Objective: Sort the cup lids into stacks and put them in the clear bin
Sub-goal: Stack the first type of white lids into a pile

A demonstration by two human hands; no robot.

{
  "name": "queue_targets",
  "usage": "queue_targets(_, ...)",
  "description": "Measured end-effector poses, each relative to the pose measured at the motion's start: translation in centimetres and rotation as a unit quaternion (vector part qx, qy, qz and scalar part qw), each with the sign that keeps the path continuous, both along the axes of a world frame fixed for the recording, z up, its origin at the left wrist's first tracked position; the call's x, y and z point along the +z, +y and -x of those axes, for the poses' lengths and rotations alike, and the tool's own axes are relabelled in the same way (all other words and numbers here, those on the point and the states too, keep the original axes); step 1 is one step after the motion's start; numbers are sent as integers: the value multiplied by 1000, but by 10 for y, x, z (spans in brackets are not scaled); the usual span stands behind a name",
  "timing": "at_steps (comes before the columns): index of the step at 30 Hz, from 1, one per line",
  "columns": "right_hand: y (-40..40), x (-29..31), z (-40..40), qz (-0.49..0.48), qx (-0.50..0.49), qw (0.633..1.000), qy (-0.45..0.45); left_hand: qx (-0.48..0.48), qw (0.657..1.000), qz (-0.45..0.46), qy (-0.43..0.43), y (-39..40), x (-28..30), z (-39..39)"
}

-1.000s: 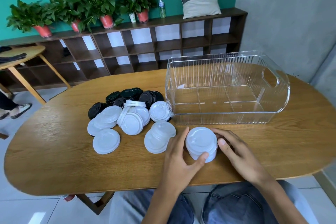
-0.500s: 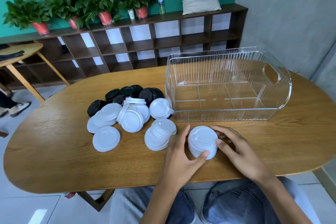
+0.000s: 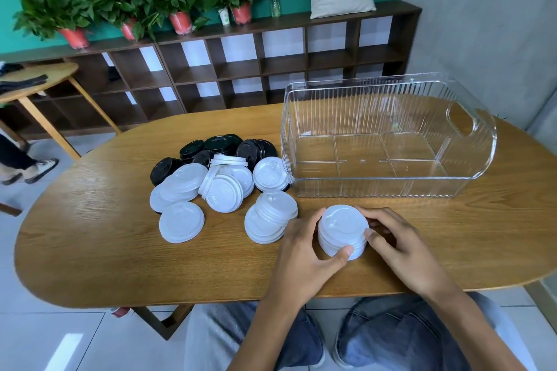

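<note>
Hands [image 3: 355, 245] now tighter around white lid stack [image 3: 343, 230].

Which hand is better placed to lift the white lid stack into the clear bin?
Right, probably. The right hand grips the stack of white plastic lids on the side nearer the clear ribbed plastic bin; the left hand would cross over.

Oval wooden desk [image 3: 90, 250]: ribbed clear plastic bin [image 3: 388, 135] at 2 o'clock, loose white and black plastic cup lids [image 3: 217, 178] at 10.
</note>
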State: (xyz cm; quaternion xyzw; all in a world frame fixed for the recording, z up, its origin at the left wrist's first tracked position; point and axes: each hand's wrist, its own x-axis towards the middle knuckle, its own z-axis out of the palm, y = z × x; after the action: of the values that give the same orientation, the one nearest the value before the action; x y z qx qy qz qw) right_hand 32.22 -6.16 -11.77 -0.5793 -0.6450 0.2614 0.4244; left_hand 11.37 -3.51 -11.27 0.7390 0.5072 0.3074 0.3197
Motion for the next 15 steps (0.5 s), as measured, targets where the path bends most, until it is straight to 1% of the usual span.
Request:
queue_targets(11,-2,4,4,-5,-17,999,-29,-1,1000,-20,15,3,-3,-1)
queue_targets(15,-5,3,5,-7,-16,996,-89,0,999,-37,20,1,-5,-1)
